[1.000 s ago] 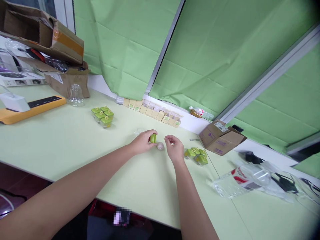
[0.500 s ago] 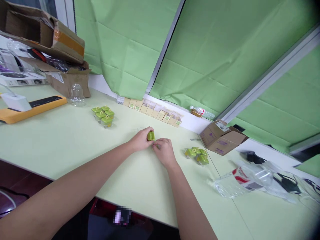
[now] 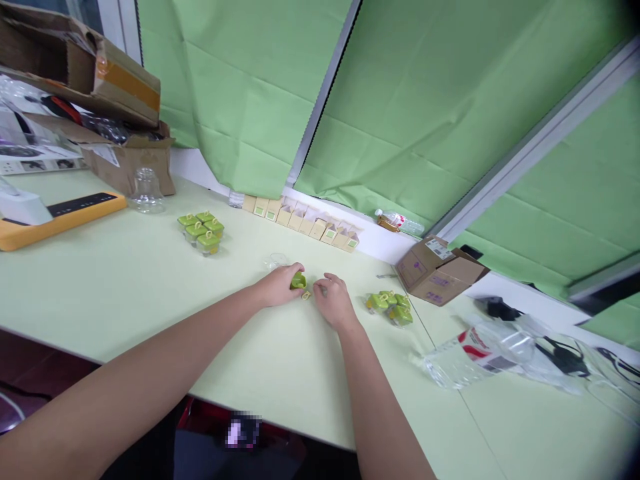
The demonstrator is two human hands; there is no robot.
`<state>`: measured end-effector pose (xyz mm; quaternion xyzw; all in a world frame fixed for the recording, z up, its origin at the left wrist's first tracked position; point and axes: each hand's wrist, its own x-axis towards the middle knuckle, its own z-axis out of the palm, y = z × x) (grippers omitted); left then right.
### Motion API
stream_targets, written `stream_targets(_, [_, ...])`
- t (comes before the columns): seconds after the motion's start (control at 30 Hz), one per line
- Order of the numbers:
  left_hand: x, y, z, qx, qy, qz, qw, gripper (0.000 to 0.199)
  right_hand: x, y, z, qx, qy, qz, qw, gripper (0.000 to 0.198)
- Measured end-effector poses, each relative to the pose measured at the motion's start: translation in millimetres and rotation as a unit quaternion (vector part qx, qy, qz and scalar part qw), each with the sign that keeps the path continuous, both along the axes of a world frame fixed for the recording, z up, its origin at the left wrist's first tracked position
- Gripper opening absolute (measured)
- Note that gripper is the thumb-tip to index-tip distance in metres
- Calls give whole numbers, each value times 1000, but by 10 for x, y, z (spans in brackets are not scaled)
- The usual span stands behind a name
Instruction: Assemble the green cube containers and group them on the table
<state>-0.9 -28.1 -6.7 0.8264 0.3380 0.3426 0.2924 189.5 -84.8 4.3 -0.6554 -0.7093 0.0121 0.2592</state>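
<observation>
My left hand [image 3: 279,285] is closed around a small green lid [image 3: 299,281], its fingers hiding part of it. A small pale yellow loop [image 3: 306,294] shows at the lid's lower edge, by the fingertips. My right hand [image 3: 332,299] is just to the right, apart from the lid, with loosely curled fingers and nothing visible in them. Behind my left hand, a small clear cup [image 3: 277,261] rests on the table. Clear containers with green lids and loops form a left cluster [image 3: 201,231] and a right cluster [image 3: 390,307].
Several small cardboard boxes [image 3: 300,219] line the back of the table [image 3: 270,380]. At left are an orange power strip [image 3: 85,212], a clear plastic dome [image 3: 147,190] and stacked cartons [image 3: 133,157]. A carton [image 3: 435,270] and a large plastic bottle [image 3: 475,353] lie right.
My right hand has drawn away from the lid, its fingers parting. The lid has tilted and its small loop now shows. The clear cup is more visible, and the view has shifted slightly.
</observation>
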Motion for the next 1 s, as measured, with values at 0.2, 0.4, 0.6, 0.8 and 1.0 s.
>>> stream_targets(0.2, [16, -126, 243, 151, -74, 5, 986, 35, -10, -12, 64, 66, 19, 0, 998, 21])
stream_targets(0.4, [-79, -75, 384, 91, -177, 182, 963, 38, 73, 35, 129, 86, 205, -213, 952, 29])
stream_targets(0.6, [-68, 68, 332, 0, -197, 192, 961, 55, 84, 85, 112, 65, 351, -248, 900, 50])
stream_targets(0.8, [30, -35, 172, 51, -70, 63, 994, 39, -109, -13, 103, -27, 212, -71, 974, 35])
stream_targets(1.0, [-6, -119, 153, 121, 46, 39, 991, 22, -200, -113, 126, -82, 61, -1, 995, 16])
